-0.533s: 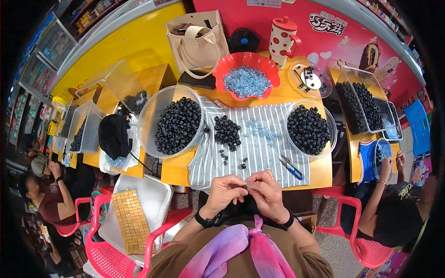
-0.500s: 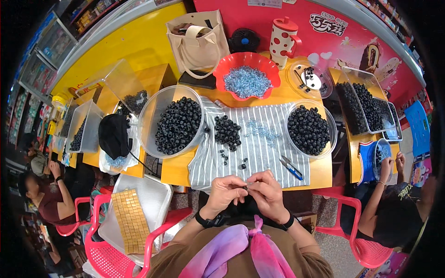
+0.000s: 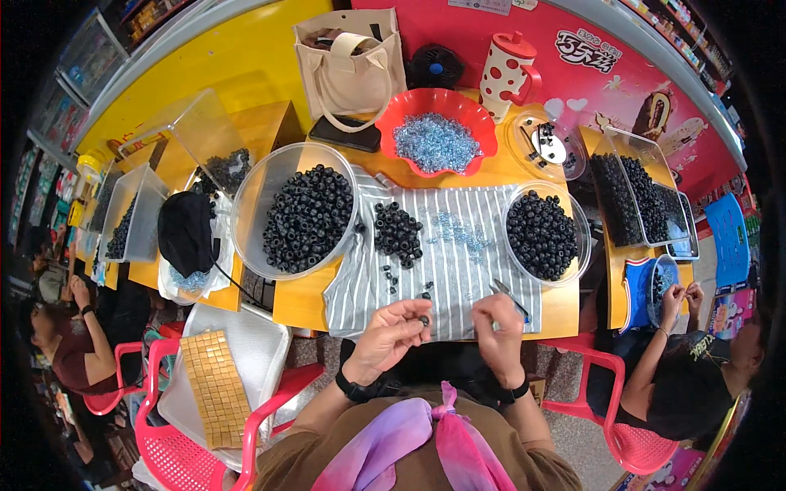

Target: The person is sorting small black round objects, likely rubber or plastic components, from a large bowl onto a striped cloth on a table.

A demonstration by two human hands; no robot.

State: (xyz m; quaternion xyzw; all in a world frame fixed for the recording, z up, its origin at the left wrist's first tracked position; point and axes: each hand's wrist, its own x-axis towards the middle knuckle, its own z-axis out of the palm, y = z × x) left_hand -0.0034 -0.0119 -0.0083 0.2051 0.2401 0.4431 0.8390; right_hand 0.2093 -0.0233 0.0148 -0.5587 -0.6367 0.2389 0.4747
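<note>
Well, left hand point(image 3: 390, 342) — black bead point(image 3: 424, 321) pinched, right hand point(image 3: 499, 337) near scissors point(image 3: 516, 304).

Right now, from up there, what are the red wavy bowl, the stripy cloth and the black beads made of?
The red bowl looks like glossy plastic, going by its shiny, wavy wall. The striped cloth seems matte fabric, perhaps cotton: it lies soft and wrinkled. The black beads look like smooth plastic with small glints, though glass is possible.
</note>
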